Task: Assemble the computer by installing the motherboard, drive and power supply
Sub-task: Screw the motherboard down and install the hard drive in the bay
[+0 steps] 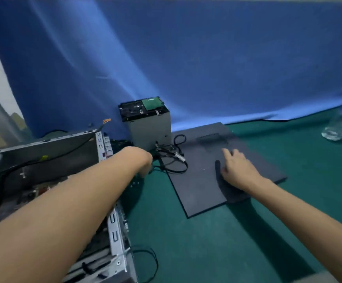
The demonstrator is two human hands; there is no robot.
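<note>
The open computer case (43, 160) lies at the left on the green table. A grey power supply box (149, 131) stands upright behind it, with a hard drive (141, 108) lying on top, green board up. Black cables (172, 158) trail from the box onto the dark side panel (198, 186). My left hand (143, 160) reaches past the case's right edge toward the cables, its fingers bent down and mostly hidden. My right hand (237, 168) hovers over the panel, fingers apart, holding nothing.
A blue cloth backdrop (186, 58) hangs behind the green table (207, 242). A clear plastic bottle (337, 125) lies at the far right. A loose black cable (147, 264) loops beside the case's near corner.
</note>
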